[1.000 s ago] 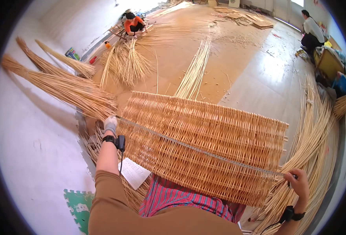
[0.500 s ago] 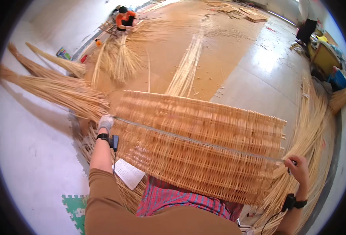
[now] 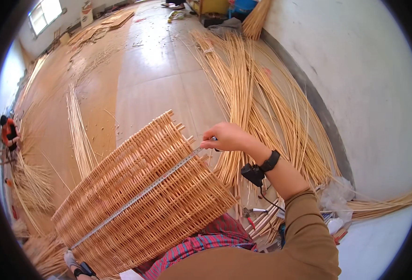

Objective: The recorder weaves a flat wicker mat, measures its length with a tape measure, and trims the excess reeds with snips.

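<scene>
A woven wicker panel [image 3: 136, 172] lies slanted across my lap, with bare rod ends sticking out at its right edge. Stretched corner to corner over the weave is a thin metal tape measure [image 3: 138, 197]. My right hand [image 3: 227, 136], bare, is closed around the tape at the panel's right edge; its case is mostly hidden by the fingers. At the lower left edge my left hand [image 3: 69, 259], in a pale glove, is closed at the tape's other end. Only part of that hand shows near the rim of the view.
Long bundles of peeled rods [image 3: 243, 102] spread over the floor to the right, beside a white wall [image 3: 355, 84]. A thin strip of rods [image 3: 79, 135] lies farther left. A person in orange [image 3: 9, 132] sits at the far left among more rods. Clear plastic [image 3: 337, 193] lies at right.
My view has swung to the right, so the panel now appears tilted and lower left. Both hands still hold the tape across it.
</scene>
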The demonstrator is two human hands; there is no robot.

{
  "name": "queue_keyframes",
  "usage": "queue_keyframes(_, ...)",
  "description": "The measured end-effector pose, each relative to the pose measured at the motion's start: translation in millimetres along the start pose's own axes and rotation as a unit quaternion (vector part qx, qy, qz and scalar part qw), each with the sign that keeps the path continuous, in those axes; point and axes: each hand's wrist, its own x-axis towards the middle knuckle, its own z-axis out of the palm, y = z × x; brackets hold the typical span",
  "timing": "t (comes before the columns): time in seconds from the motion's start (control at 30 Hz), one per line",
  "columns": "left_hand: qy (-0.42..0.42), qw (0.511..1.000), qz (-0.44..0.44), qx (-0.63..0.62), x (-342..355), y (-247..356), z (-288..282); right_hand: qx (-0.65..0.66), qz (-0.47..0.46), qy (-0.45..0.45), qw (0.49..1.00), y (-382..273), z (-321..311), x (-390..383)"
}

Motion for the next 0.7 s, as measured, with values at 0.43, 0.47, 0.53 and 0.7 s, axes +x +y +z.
queue_keyframes(0.43,0.049,0.991,0.083,-0.094,-20.8,-21.3,-20.7,0.012,-0.059,0.001,0.998,3.0,11.2,17.5)
queue_keyframes(0.47,0.066,0.985,0.126,-0.102,-20.2,-37.1,-28.1,0.032,-0.071,-0.002,0.997,-1.2,14.8,23.5)
queue_keyframes(0.53,0.118,0.956,0.264,-0.057,-16.2,-36.9,-11.2,0.058,-0.07,-0.052,0.995,7.4,11.7,24.2)
queue_keyframes(0.7,0.251,0.941,0.213,-0.079,10.2,14.1,-2.4,0.103,0.004,-0.019,0.995,-8.7,-24.4,6.5)
